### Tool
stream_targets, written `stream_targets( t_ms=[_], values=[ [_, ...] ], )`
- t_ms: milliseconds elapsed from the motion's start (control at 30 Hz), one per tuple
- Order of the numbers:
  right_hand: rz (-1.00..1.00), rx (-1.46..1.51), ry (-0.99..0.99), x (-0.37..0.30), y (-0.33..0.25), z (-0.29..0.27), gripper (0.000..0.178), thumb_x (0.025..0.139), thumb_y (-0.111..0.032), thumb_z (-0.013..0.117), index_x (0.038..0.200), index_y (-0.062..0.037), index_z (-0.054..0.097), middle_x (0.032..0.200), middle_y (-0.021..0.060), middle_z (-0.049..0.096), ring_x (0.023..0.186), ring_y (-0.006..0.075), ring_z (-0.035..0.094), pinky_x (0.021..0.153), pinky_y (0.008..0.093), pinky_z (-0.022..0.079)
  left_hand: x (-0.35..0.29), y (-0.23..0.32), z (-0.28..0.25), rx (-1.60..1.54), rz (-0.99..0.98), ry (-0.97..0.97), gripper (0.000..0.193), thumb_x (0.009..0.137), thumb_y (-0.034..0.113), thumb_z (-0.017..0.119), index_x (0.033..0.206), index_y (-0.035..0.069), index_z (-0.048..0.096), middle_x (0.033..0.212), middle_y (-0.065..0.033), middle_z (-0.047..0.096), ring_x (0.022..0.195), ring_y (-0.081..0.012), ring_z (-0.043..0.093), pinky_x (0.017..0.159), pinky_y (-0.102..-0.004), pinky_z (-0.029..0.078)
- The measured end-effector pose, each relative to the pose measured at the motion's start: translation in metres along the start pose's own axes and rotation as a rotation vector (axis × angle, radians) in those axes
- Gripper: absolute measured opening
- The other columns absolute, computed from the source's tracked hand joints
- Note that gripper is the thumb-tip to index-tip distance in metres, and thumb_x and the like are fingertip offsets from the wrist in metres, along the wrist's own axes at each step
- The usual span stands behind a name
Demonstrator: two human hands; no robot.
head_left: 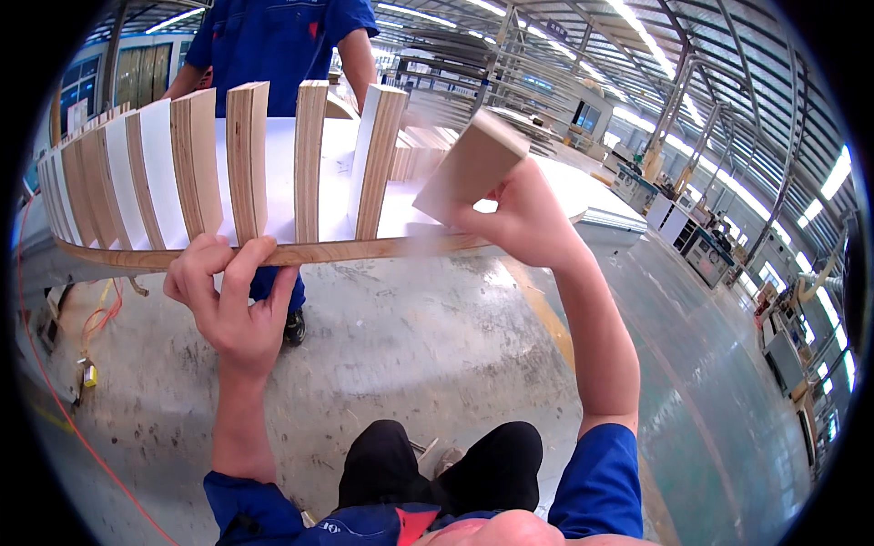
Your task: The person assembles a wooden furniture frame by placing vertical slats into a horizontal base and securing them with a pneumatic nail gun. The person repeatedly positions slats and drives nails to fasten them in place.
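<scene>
Blue sleeves (596, 482) frame a wooden block at the near edge

Black-trousered knees (387, 460) show below a white-topped board (387, 249), along whose near edge upright panels (309, 164) stand, crowding toward its left end. The left hand (235, 291) pinches that edge, fingertips beside the panels' feet. Well apart from it, the right hand (523, 214) grips the wooden block (473, 168), tilted and blurred, over the near edge toward the right end; whether it touches the surface I cannot tell. Another person (273, 55) stands beyond the far edge.

A wide swing of the block could knock the rightmost panel. Whether the panels are fixed cannot be seen; if loose, one falling might topple others, most readily at the crowded left end. Careless left fingertips could nudge a foot out of line, and a slack right grip might drop the block over the near edge.
</scene>
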State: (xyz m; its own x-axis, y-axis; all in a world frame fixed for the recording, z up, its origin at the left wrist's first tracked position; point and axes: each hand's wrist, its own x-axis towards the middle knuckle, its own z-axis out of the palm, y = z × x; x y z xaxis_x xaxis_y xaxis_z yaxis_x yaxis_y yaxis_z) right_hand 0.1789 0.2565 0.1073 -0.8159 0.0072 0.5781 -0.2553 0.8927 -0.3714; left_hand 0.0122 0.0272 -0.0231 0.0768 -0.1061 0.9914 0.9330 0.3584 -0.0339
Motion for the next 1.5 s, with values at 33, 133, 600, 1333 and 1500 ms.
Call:
stream_targets(
  t_ms=[33, 133, 600, 1333, 1500],
  values=[
    [0.052, 0.054, -0.007, 0.001, 0.003, 0.000, 0.043, 0.081, -0.021, 0.075, 0.116, 0.0019, 0.068, 0.101, 0.0146, 0.072, 0.084, 0.0200, 0.071, 0.080, 0.0315, 0.057, 0.001, 0.001, 0.001, 0.002, 0.000, -0.008, 0.054, 0.055, 0.012, 0.091, 0.105, 0.015, 0.069, 0.099, -0.0049, 0.051, 0.103, -0.0264, 0.054, 0.093, -0.0428, 0.032],
    [0.119, 0.080, -0.003, 0.008, 0.001, 0.005, 0.049, 0.077, -0.025, 0.076, 0.112, 0.0084, 0.066, 0.097, 0.0184, 0.072, 0.084, 0.0217, 0.073, 0.074, 0.0302, 0.060, 0.001, 0.003, 0.001, 0.012, -0.007, -0.031, 0.054, 0.055, 0.009, 0.090, 0.105, 0.013, 0.070, 0.101, -0.0061, 0.053, 0.105, -0.0281, 0.055, 0.096, -0.0439, 0.035],
    [-0.012, 0.207, -0.128, 0.023, -0.002, 0.017, 0.063, 0.074, -0.035, 0.087, 0.118, 0.0032, 0.062, 0.105, 0.0166, 0.070, 0.099, 0.0223, 0.069, 0.084, 0.0345, 0.058, -0.001, 0.000, 0.000, -0.001, 0.000, -0.018, 0.053, 0.053, 0.007, 0.090, 0.102, 0.013, 0.072, 0.098, -0.0049, 0.055, 0.101, -0.0267, 0.057, 0.092, -0.0397, 0.037],
    [0.003, 0.147, -0.300, 0.021, 0.012, 0.007, 0.043, 0.077, -0.039, 0.080, 0.099, -0.0021, 0.071, 0.073, -0.0043, 0.051, 0.060, 0.0052, 0.038, 0.053, 0.0223, 0.028, 0.001, 0.000, 0.001, 0.011, 0.027, -0.025, 0.055, 0.052, 0.000, 0.089, 0.102, 0.010, 0.068, 0.095, -0.0031, 0.056, 0.100, -0.0259, 0.056, 0.090, -0.0389, 0.038],
    [-0.058, 0.125, -0.285, 0.019, 0.014, 0.008, 0.045, 0.079, -0.041, 0.078, 0.094, 0.0012, 0.073, 0.081, 0.0035, 0.063, 0.077, 0.0132, 0.055, 0.064, 0.0271, 0.043, 0.001, 0.001, 0.004, -0.018, 0.001, 0.008, 0.051, 0.053, 0.010, 0.091, 0.100, 0.013, 0.072, 0.092, -0.0031, 0.054, 0.099, -0.0261, 0.056, 0.089, -0.0395, 0.035]
  ],
)
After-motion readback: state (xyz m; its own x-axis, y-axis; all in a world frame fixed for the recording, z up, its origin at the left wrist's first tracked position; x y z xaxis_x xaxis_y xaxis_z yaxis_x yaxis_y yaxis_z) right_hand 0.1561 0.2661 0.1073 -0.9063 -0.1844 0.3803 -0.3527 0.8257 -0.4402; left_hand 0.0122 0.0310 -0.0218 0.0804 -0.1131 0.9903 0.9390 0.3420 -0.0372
